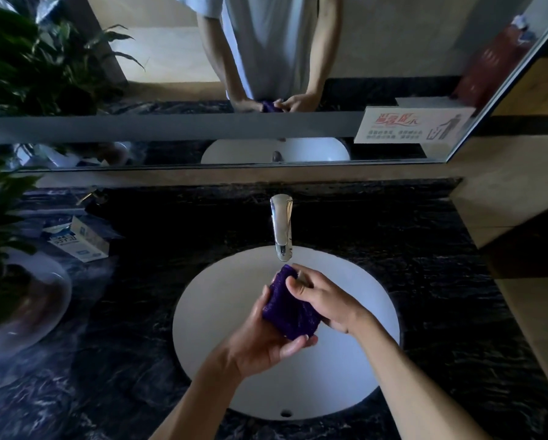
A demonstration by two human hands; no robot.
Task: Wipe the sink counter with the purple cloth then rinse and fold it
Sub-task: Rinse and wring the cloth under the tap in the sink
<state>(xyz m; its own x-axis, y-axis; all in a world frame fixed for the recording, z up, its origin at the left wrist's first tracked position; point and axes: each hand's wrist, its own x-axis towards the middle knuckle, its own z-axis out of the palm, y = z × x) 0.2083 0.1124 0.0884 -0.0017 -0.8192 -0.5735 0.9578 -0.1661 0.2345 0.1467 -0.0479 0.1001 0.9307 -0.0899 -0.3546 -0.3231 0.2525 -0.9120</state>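
- Counter (409, 265): dark veined stone, wrapped around the basin; wet or dry not readable in this light.
- Mirror (377, 36): above the counter, reflecting both hands with the cloth between them.
- Sink (345, 369): white round basin, set into the counter directly below the hands.
- Plant (28, 65): far left, with a clear bowl (38, 306) and a small carton (79, 242) on the counter nearby; all well apart from the work.
- Tap (281, 227): chrome spout just above the cloth; water flow not discernible.
- Left hand (266, 341): cupped under the cloth, fingers curled up around its lower edge, gripping.
- Right hand (326, 300): closed over the top right of the cloth, thumb pressed on its upper face.
- Purple cloth (287, 304): bunched into a tight wad between both hands, held over the basin, top end just under the spout.
- Step in hand, judged: rinsing or wringing; wiping appears complete.
- Next move, judged: firm squeeze over the basin, then opening the wad flat and matching edges for the fold.
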